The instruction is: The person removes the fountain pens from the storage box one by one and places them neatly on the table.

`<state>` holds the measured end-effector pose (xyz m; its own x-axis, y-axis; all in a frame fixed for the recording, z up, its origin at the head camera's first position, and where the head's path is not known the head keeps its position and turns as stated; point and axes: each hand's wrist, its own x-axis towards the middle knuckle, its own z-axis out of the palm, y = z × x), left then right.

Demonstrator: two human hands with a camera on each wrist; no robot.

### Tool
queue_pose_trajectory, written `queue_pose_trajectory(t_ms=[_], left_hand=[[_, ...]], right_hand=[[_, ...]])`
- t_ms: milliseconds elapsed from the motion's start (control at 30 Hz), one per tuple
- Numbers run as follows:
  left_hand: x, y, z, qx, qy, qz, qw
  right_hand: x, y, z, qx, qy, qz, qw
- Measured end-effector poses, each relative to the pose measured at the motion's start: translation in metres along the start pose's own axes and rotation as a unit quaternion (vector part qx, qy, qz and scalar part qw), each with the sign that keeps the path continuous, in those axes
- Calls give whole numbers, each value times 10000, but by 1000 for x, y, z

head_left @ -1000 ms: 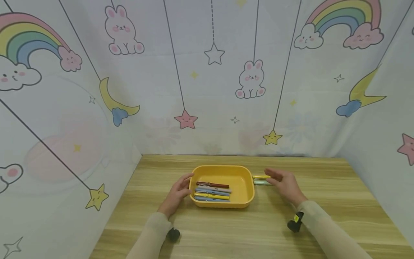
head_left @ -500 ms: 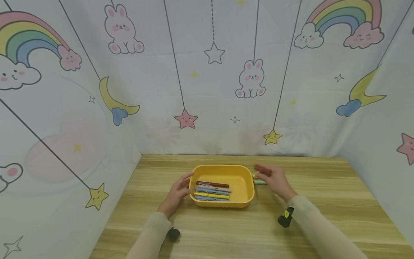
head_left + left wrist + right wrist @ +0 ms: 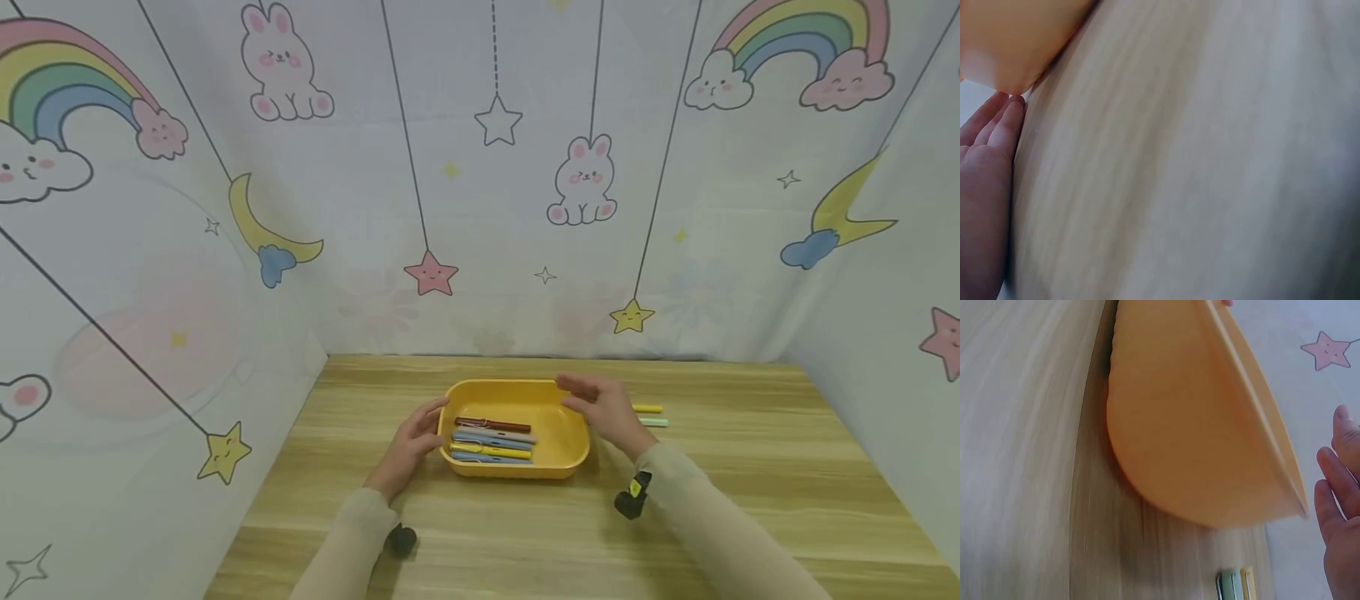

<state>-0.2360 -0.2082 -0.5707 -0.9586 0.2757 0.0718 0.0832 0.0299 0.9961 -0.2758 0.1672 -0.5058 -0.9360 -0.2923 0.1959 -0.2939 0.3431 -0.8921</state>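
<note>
A yellow plastic basket [image 3: 517,472] stands on the table with several clip pens lying side by side in its left part. Among them are a dark red pen [image 3: 492,425], a yellow pen [image 3: 491,451] and blue ones. My left hand [image 3: 407,448] rests against the basket's left end, its extended fingers [image 3: 1005,128] touching the wall in the left wrist view. Over the right end reaches my right hand [image 3: 609,414], fingers extended and holding nothing; in the right wrist view its fingers [image 3: 1329,509] are apart from the rim.
On the table right of the basket lie a yellow pen [image 3: 648,409] and a light green pen [image 3: 655,423], partly hidden behind the right hand. A patterned cloth [image 3: 487,317] hangs behind the wood-grain table [image 3: 480,533] and along both sides.
The right hand has moved left, from over the two loose pens to the basket's right end, uncovering the pens' right ends. The left hand and the basket have stayed in place.
</note>
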Motion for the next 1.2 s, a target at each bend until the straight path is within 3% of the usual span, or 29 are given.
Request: queue_pose_trajectory(t_ms=[533, 1000, 1200], left_hand=[[3, -1, -1, -109, -13, 110, 9999], [0, 2, 1, -99, 19, -10, 9999], [-1, 2, 1, 16, 66, -13, 10000]], right_hand=[[17, -18, 36, -141, -418, 6, 9990], [21, -19, 59, -1006, -790, 165, 9916], [23, -17, 66, -1114, -836, 250, 9899]])
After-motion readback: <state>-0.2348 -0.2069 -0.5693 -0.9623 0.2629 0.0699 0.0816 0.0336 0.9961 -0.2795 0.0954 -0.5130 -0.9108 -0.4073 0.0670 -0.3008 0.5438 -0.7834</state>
